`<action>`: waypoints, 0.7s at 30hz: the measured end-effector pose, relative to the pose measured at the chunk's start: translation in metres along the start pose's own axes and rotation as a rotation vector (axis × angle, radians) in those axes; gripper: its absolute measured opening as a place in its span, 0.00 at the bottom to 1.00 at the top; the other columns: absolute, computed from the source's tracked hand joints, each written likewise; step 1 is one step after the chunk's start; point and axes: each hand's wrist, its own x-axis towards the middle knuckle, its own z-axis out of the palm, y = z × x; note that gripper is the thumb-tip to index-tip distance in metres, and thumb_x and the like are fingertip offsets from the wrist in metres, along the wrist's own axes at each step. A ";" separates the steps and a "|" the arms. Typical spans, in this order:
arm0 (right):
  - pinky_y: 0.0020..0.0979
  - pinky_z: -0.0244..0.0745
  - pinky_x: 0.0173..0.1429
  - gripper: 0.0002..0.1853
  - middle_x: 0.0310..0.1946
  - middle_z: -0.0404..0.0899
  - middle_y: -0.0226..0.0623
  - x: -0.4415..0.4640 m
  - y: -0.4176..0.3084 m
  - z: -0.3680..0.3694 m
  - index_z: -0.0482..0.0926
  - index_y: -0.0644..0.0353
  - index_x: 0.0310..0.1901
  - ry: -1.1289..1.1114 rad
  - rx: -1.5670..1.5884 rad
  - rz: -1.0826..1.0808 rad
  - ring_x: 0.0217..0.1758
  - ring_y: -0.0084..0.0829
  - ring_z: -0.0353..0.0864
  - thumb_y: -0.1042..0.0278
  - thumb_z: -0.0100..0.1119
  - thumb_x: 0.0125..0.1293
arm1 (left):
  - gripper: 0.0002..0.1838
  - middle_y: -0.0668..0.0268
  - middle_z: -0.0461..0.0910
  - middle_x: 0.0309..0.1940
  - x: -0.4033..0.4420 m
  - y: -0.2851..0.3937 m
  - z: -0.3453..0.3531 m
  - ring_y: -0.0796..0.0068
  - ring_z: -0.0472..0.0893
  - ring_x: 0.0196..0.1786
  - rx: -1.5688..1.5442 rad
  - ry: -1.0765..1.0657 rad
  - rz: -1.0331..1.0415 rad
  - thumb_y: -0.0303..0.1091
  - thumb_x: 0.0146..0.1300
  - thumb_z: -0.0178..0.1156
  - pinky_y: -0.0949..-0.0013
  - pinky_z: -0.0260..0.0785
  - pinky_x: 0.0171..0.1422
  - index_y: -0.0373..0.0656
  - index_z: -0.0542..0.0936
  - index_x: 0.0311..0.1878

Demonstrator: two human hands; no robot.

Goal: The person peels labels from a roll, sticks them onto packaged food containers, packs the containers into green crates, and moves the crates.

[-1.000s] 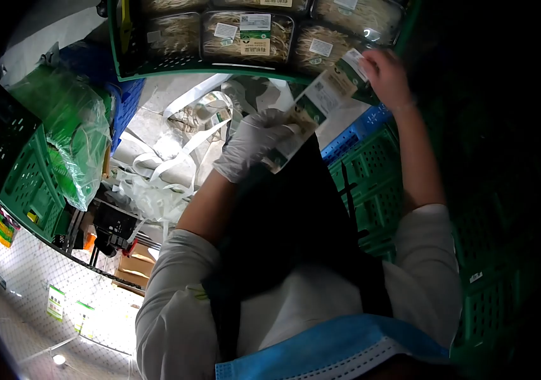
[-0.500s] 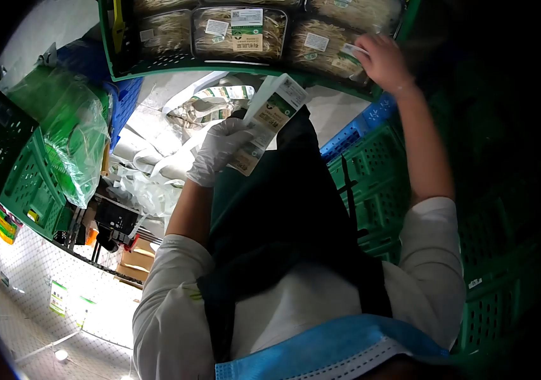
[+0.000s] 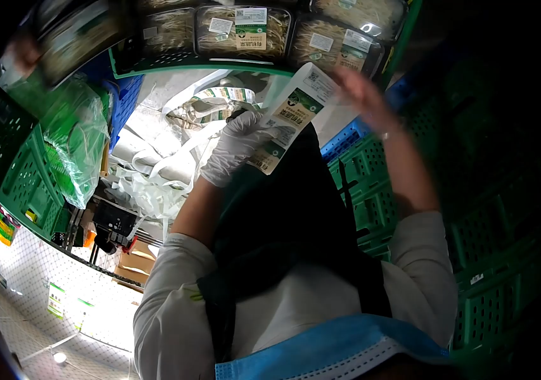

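Note:
My left hand (image 3: 235,145) wears a white glove and is closed around a strip of printed labels (image 3: 300,104), green, white and tan. My bare right hand (image 3: 367,101) is blurred by motion near the strip's upper end; its fingers are smeared, so I cannot tell whether they touch it. Just beyond it, a clear-topped tray of bean sprouts (image 3: 311,54) carries a large label (image 3: 354,50) and a small white sticker. Beside it, another sprout tray (image 3: 207,41) bears a similar large label. Both trays sit in a green crate (image 3: 200,65).
Another person's blurred hand (image 3: 24,54) is at the upper left, by a tilted sprout tray (image 3: 83,38). Coiled label strips and white backing paper (image 3: 156,190) lie left of my legs. Green crates (image 3: 375,190) stand on my right. A plastic bag (image 3: 70,139) hangs over crates at left.
My right hand has left the right-hand sprout tray and come toward the label strip. That tray's large label now shows fully. Another person's hand and a tray have entered at upper left.

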 end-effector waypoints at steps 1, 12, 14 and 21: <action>0.25 0.69 0.39 0.21 0.37 0.74 0.37 -0.012 -0.007 0.015 0.68 0.63 0.43 -0.064 -0.514 -0.090 0.37 0.25 0.74 0.60 0.59 0.53 | 0.13 0.66 0.77 0.34 0.001 -0.001 0.001 0.80 0.75 0.35 0.014 0.007 0.027 0.25 0.51 0.59 0.78 0.68 0.39 0.38 0.74 0.42; 0.26 0.68 0.25 0.05 0.20 0.74 0.38 -0.035 -0.030 0.055 0.71 0.62 0.28 0.206 -0.865 -0.249 0.24 0.30 0.77 0.72 0.56 0.52 | 0.16 0.70 0.75 0.24 -0.001 0.046 0.062 0.85 0.71 0.26 -0.046 0.082 0.075 0.32 0.46 0.65 0.81 0.64 0.29 0.35 0.74 0.37; 0.29 0.68 0.25 0.05 0.21 0.73 0.38 -0.025 -0.025 0.039 0.73 0.58 0.28 0.313 -0.913 -0.412 0.23 0.34 0.74 0.70 0.57 0.50 | 0.20 0.70 0.75 0.24 0.004 0.036 0.065 0.85 0.71 0.27 -0.063 0.020 0.241 0.34 0.41 0.68 0.82 0.65 0.32 0.33 0.74 0.36; 0.37 0.70 0.39 0.15 0.36 0.74 0.45 0.089 -0.039 -0.134 0.70 0.60 0.42 0.520 -1.752 -0.544 0.39 0.45 0.73 0.61 0.52 0.55 | 0.07 0.65 0.76 0.25 0.019 0.042 0.034 0.80 0.73 0.24 0.144 0.004 -0.163 0.27 0.51 0.58 0.78 0.67 0.28 0.36 0.75 0.34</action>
